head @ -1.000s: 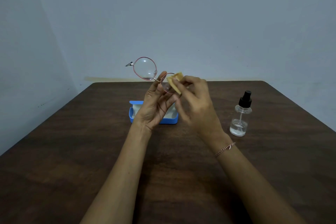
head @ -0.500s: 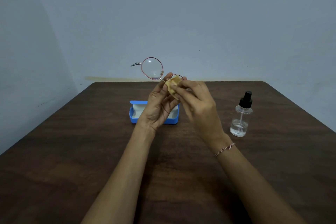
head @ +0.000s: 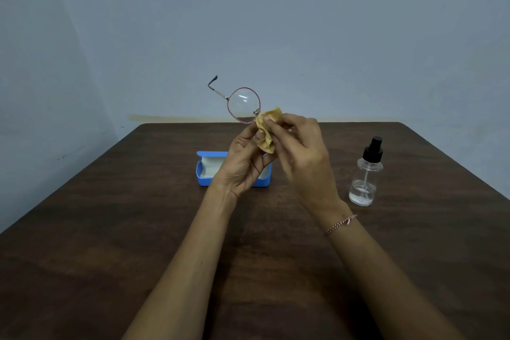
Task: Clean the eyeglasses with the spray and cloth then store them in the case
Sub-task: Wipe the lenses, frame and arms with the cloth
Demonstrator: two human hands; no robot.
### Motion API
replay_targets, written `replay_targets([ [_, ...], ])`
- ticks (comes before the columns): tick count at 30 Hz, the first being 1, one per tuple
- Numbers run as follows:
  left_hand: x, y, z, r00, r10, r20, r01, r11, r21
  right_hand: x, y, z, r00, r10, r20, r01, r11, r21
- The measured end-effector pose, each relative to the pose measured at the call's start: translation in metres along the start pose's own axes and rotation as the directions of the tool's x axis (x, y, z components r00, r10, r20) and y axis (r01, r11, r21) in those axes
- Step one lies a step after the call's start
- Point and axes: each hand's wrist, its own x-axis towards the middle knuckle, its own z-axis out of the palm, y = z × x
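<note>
Round eyeglasses (head: 243, 104) with a thin pink frame are held up above the table. One lens and one temple show, sticking out up and left; the other lens is hidden behind a tan cloth (head: 266, 133). My left hand (head: 245, 160) holds the glasses from below near the bridge. My right hand (head: 303, 152) pinches the cloth over the hidden lens. A blue case (head: 205, 172) with a white lining lies open on the table behind my left hand. A clear spray bottle (head: 365, 176) with a black nozzle stands upright to the right.
The dark wooden table (head: 110, 229) reaches to a pale wall at its far edge. A thin bracelet (head: 340, 224) is on my right wrist.
Both hands have shifted the glasses to the right and turned them, so the temple tip now points upward. More of the cloth hangs below my right fingers.
</note>
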Motion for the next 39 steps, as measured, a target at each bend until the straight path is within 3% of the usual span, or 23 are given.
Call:
replay_targets([
  [4, 0.0, -0.001, 0.001, 1.0, 0.003, -0.006, -0.003, 1.0, 0.01, 0.001, 0.011, -0.004, 0.999, 0.036, -0.033, -0.038, 0.997, -0.066],
  [8, -0.001, 0.0, 0.003, 1.0, 0.002, 0.022, -0.003, 0.999, 0.051, 0.002, 0.018, -0.007, 0.986, 0.152, -0.071, -0.152, 0.988, -0.003],
  [16, -0.001, -0.001, -0.001, 1.0, -0.013, 0.004, 0.013, 0.996, 0.092, 0.005, 0.01, -0.005, 0.97, 0.238, -0.037, -0.229, 0.958, 0.171],
  [20, -0.002, 0.003, -0.002, 0.999, 0.023, 0.027, -0.024, 0.998, 0.05, 0.008, 0.022, -0.011, 0.899, 0.436, 0.049, -0.421, 0.828, 0.371],
  [24, -0.003, 0.007, -0.002, 0.999, 0.028, 0.018, -0.028, 0.999, 0.04, 0.006, 0.023, -0.008, 0.848, 0.51, 0.148, -0.52, 0.74, 0.427],
  [27, -0.002, 0.006, 0.001, 1.0, 0.017, -0.004, -0.016, 0.994, 0.109, 0.007, 0.02, -0.007, 0.841, 0.528, 0.12, -0.52, 0.725, 0.451],
  [33, -0.003, 0.001, 0.005, 0.998, -0.016, -0.055, 0.027, 0.978, 0.205, 0.008, 0.016, -0.006, 0.912, 0.408, 0.041, -0.393, 0.841, 0.372],
  [39, -0.003, 0.004, 0.006, 0.996, 0.066, -0.067, -0.054, 0.984, 0.167, 0.006, 0.024, -0.005, 0.863, 0.492, 0.112, -0.489, 0.757, 0.433],
])
